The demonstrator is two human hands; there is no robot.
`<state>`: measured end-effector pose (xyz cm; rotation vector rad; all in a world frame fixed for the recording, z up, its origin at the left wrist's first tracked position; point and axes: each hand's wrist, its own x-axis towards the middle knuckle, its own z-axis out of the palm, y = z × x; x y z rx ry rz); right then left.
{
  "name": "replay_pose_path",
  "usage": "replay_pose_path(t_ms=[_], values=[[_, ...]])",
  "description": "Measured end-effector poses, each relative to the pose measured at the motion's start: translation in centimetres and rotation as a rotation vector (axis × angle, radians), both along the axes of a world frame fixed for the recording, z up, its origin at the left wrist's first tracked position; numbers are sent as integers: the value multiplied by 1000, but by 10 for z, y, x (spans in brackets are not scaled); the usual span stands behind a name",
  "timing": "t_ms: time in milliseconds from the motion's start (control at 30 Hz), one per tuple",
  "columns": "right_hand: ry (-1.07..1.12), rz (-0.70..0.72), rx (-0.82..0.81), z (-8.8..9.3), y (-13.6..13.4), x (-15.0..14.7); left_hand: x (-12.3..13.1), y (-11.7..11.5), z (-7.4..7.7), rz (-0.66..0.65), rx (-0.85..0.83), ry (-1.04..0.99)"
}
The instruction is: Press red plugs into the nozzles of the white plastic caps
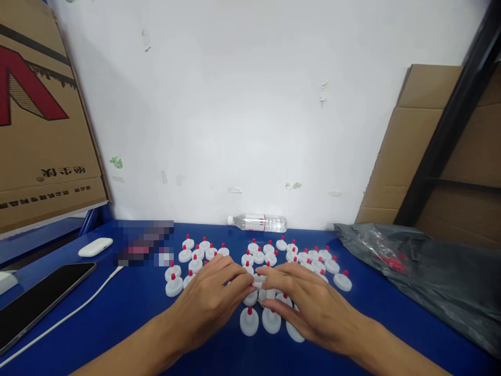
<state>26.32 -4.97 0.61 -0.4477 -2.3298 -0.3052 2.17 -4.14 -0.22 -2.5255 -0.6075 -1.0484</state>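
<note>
Many white round caps with small red tips stand in loose rows on the blue table [219,347]. One such cap [249,321] is at the front, just below my hands. My left hand [213,290] is closed, its fingertips pressed together near the middle of the caps; what they pinch is too small to make out. My right hand [309,297] curves around a whitish piece [269,295], with thumb and fingers on either side of it. The hands nearly meet and hide several caps beneath them.
A clear bottle [258,223] lies by the wall. On the left are a phone [43,300], a white case [95,247], a cable [74,314] and a cardboard box [43,130]. A grey plastic bag [434,277] holds red pieces [393,262] at right.
</note>
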Motion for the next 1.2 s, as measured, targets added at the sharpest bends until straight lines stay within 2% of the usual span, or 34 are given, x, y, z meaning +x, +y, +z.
replay_pose_path(t_ms=[133, 233, 400, 567, 733, 867, 1067, 1200], values=[[17, 20, -24, 2, -2, -2, 1, -2, 2, -32, 0, -11], [37, 27, -62, -1, -2, -1, 3, -1, 3, 6, 31, -7], [41, 77, -90, -6, 0, 0, 6, 0, -4, 8, 41, 43], [38, 76, 14, -5, -2, -3, 8, -4, -10, -10, -40, -1], [-2, 83, 71, 2, -3, -2, 8, -4, -4, -25, -5, 41], [-79, -43, -40, 9, 4, 6, 6, -1, 4, 93, 12, 16], [9, -355, -174, 13, 27, 29, -4, 4, 7, 253, -60, -9], [-55, -410, -234, 6, 37, 36, -6, 7, 5, 265, -72, 6]])
